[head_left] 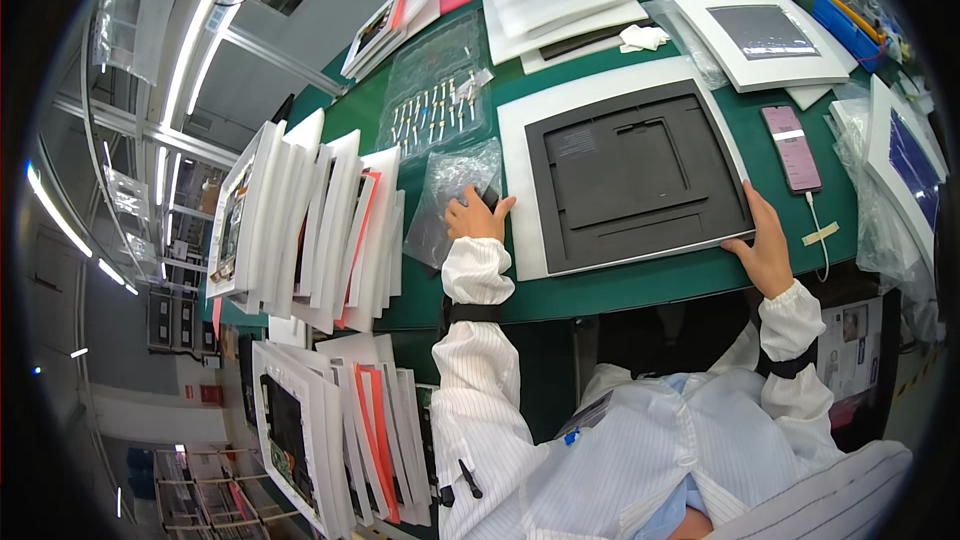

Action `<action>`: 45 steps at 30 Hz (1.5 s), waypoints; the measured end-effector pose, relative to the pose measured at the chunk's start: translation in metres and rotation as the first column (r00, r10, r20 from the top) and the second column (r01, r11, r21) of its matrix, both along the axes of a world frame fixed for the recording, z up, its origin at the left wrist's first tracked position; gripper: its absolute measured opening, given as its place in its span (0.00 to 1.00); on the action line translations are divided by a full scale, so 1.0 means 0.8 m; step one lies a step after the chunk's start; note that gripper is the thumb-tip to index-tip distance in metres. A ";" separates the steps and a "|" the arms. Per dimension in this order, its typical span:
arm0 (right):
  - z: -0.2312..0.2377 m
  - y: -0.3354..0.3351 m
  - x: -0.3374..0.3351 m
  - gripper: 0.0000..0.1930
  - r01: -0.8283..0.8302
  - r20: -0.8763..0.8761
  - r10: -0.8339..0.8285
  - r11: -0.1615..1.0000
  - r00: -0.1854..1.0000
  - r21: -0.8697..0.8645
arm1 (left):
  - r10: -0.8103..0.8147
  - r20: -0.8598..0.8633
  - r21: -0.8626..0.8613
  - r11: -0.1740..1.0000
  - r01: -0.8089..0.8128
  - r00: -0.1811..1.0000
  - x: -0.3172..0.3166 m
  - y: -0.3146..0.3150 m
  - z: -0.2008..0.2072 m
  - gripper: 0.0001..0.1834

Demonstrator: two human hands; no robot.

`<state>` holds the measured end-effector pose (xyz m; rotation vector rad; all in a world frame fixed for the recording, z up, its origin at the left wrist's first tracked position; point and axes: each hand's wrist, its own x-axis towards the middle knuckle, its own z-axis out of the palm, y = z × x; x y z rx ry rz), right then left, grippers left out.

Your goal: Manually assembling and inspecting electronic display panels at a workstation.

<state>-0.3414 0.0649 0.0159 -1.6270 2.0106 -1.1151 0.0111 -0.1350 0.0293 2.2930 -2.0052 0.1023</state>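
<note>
A black rectangular plastic panel [630,175] with a recessed middle lies on a white foam sheet [522,202] on the green table. My right hand [768,245] touches the panel's near right corner, its fingers stretched along the right edge and its thumb at the front edge. To the left of the panel, my left hand [478,217] is over a clear plastic bag [432,202]. Its thumb and fingers are apart, with a small black part [489,197] showing between them. The fingertips are partly hidden, and no grip on the part is visible.
Foam-separated panels [300,220] stand in a row at left. Beyond the bag is a clear tray [430,90] with several small pale parts. A phone [790,148] with a white cable lies at right. Foam-backed screens [760,35] and a blue bin [848,28] occupy the far right.
</note>
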 end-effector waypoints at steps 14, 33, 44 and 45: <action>-0.003 0.001 -0.002 0.42 0.018 0.011 -0.018 1.000 1.000 -0.019 | -0.064 -0.191 -0.254 0.967 0.014 0.979 0.047 0.001 0.027 0.15; -0.007 -0.001 0.000 0.42 0.019 -0.012 -0.020 0.997 1.000 -0.077 | -0.028 0.011 -0.132 0.991 0.029 1.000 0.095 -0.012 0.022 0.21; -0.003 0.004 -0.001 0.42 0.027 0.002 -0.027 0.999 1.000 -0.040 | 0.017 0.056 -0.256 0.967 -0.002 0.998 0.078 -0.010 0.066 0.21; -0.003 0.004 -0.002 0.42 0.028 -0.003 -0.028 0.999 1.000 -0.040 | -0.051 0.061 -0.345 0.936 0.069 0.997 0.080 -0.011 0.068 0.20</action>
